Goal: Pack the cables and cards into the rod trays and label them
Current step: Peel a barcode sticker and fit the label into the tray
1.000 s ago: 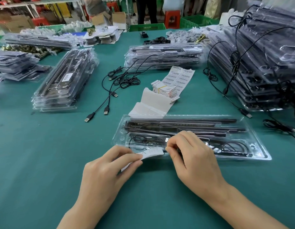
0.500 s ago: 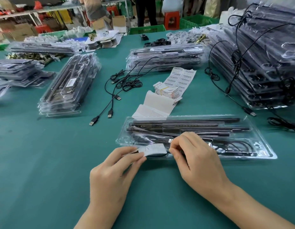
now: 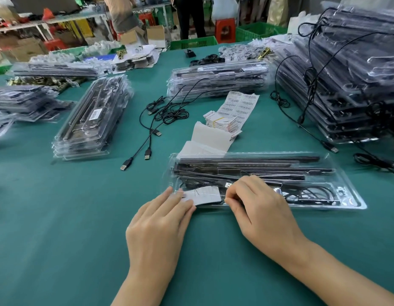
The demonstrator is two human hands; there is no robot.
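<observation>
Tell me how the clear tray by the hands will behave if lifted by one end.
Probably sags: the clear tray looks thin and long. Likely heavier than it looks, since dark rods fill it. The glossy plastic may slip in a grip.

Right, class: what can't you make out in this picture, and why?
Head view, white barcode label sheet: print too small.
Head view, small white card on the clear plastic rod tray: markings blurred, ends under left hand and right hand.
Head view, tall stack of dark trays: cut by right edge.
</observation>
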